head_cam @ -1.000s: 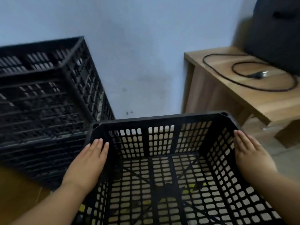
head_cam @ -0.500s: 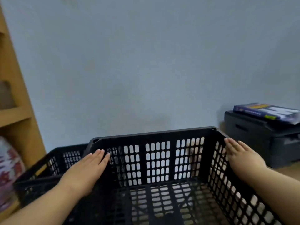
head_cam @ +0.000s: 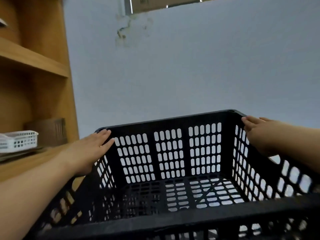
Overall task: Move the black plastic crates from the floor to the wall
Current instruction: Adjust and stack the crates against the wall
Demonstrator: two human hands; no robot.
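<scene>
A black plastic crate (head_cam: 170, 153) with slotted walls fills the lower half of the view, held up in front of the pale blue wall (head_cam: 190, 66). My left hand (head_cam: 86, 151) grips its left rim with fingers laid along the top edge. On the right rim, near the far corner, my right hand (head_cam: 259, 132) holds it the same way. The crate is empty and tilts slightly, right side higher. Any other crates are out of view.
A wooden shelf unit (head_cam: 34, 63) stands at the left against the wall. A white slotted tray (head_cam: 19, 141) and a brown box (head_cam: 50, 130) rest on its lower shelf. The wall has a stained, cracked patch (head_cam: 124, 32) high up.
The crate has risen with both hands still on its rims. The view has swung upward and left; the stacked crates, desk and printer have left the frame, and the shelf unit has come in.
</scene>
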